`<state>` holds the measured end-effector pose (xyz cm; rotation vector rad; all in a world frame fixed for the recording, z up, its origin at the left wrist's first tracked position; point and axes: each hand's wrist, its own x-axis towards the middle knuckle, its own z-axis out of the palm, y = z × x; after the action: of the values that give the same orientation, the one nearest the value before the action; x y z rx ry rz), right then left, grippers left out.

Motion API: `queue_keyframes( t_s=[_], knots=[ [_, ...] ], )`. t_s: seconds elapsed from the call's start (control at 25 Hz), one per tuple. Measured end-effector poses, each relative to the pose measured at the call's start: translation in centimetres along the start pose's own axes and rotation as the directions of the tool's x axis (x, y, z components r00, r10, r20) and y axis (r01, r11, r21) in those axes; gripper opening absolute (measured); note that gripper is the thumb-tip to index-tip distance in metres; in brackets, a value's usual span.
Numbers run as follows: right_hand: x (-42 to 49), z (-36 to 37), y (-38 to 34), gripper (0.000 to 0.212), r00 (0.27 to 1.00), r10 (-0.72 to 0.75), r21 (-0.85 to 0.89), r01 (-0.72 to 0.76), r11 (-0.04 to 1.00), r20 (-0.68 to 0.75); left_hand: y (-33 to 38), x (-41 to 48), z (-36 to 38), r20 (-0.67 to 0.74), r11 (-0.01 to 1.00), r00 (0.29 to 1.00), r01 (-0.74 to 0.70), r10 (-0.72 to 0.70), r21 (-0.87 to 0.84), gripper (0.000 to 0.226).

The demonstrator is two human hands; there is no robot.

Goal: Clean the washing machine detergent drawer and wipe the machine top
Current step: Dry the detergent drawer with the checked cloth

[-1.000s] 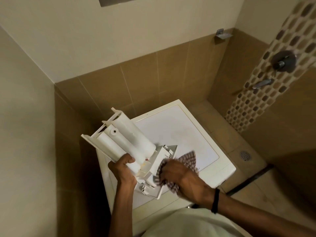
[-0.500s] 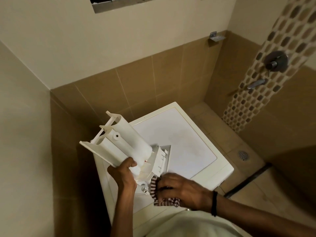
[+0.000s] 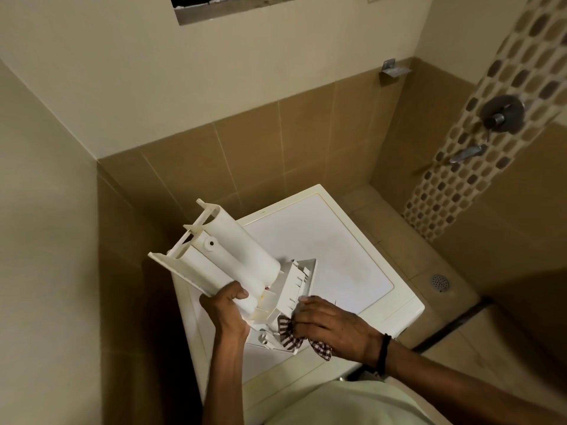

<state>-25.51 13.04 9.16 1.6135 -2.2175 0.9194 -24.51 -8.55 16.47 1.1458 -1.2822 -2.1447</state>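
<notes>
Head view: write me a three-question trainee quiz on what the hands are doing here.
1. True or false: the detergent drawer sits inside the washing machine.
2. Which hand holds the checked cloth against the drawer? A) left B) right
3. Fill in: the left hand grips the drawer above the machine's ___.

Key: 1 false, it is pulled out and held in the air; 2 B, the right hand; 3 top.

Head-worn, looking steeply down, seemingly close
</notes>
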Motion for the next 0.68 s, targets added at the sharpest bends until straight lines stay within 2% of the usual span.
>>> queue_keyframes(
  t_s=[0.16, 0.2, 0.24, 0.28, 0.32, 0.36, 0.4, 0.44, 0.48, 0.52, 0.56, 0.6, 0.68],
  knots=[
    [-1.1, -1.2, 3.2, 0.025, 0.972, 0.224, -0.073, -0.23, 0.97, -0.077, -0.5, 0.5, -1.6, 0.092, 0.993, 0.995, 0.017, -0.028, 0.113, 0.059],
    [-1.5, -1.4, 4.0, 0.027, 0.945, 0.312, -0.086, -0.32, 0.944, -0.099, -0.7, 0.6, -1.9, 0.112, 0.993, 0.993, 0.012, -0.025, 0.115, 0.055],
    [-1.7, -1.5, 4.6, 0.032, 0.885, 0.445, -0.064, -0.456, 0.888, -0.133, -0.9, 0.8, -2.3, 0.136, 0.994, 0.99, 0.023, -0.037, 0.107, 0.046],
    [-1.8, -1.9, 4.7, 0.04, 0.769, 0.621, 0.017, -0.626, 0.78, -0.154, -1.0, 0.8, -2.5, 0.164, 0.996, 0.985, 0.04, -0.052, 0.077, 0.031],
    [-1.7, -2.4, 4.6, 0.045, 0.586, 0.802, 0.177, -0.782, 0.598, -0.117, -1.2, 1.0, -2.8, 0.187, 0.998, 0.98, 0.058, -0.064, 0.036, 0.023],
    [-1.1, -2.9, 4.2, 0.044, 0.379, 0.925, 0.405, -0.846, 0.348, -0.003, -1.4, 1.4, -3.1, 0.215, 0.998, 0.975, 0.059, -0.058, -0.001, 0.022],
    [-0.5, -3.3, 3.6, 0.037, 0.203, 0.964, 0.632, -0.774, 0.05, 0.173, -1.5, 1.8, -3.3, 0.245, 0.998, 0.968, 0.055, -0.048, -0.02, 0.025],
    [0.0, -3.6, 2.9, 0.028, 0.111, 0.917, 0.761, -0.6, -0.246, 0.383, -1.4, 1.7, -3.2, 0.26, 0.998, 0.964, 0.052, -0.045, -0.022, 0.03],
    [0.8, -4.1, 1.8, 0.025, 0.102, 0.811, 0.761, -0.429, -0.487, 0.576, -1.3, 1.8, -3.1, 0.269, 0.999, 0.963, 0.036, -0.027, -0.026, 0.034],
    [1.4, -4.4, 0.9, 0.031, 0.134, 0.708, 0.704, -0.334, -0.626, 0.693, -1.2, 1.8, -3.1, 0.283, 0.999, 0.959, 0.021, -0.01, -0.034, 0.037],
    [1.9, -4.5, 0.2, 0.037, 0.176, 0.653, 0.668, -0.342, -0.662, 0.737, -1.0, 1.8, -3.0, 0.303, 0.999, 0.953, 0.009, 0.002, -0.035, 0.039],
    [2.2, -4.4, -0.2, 0.04, 0.197, 0.648, 0.663, -0.406, -0.629, 0.736, -0.6, 1.7, -2.8, 0.321, 1.0, 0.947, 0.009, -0.001, -0.024, 0.04],
    [2.7, -4.1, -0.9, 0.037, 0.151, 0.724, 0.681, -0.507, -0.528, 0.673, -0.1, 1.9, -2.6, 0.325, 1.0, 0.945, 0.024, -0.025, 0.006, 0.051]
  ],
)
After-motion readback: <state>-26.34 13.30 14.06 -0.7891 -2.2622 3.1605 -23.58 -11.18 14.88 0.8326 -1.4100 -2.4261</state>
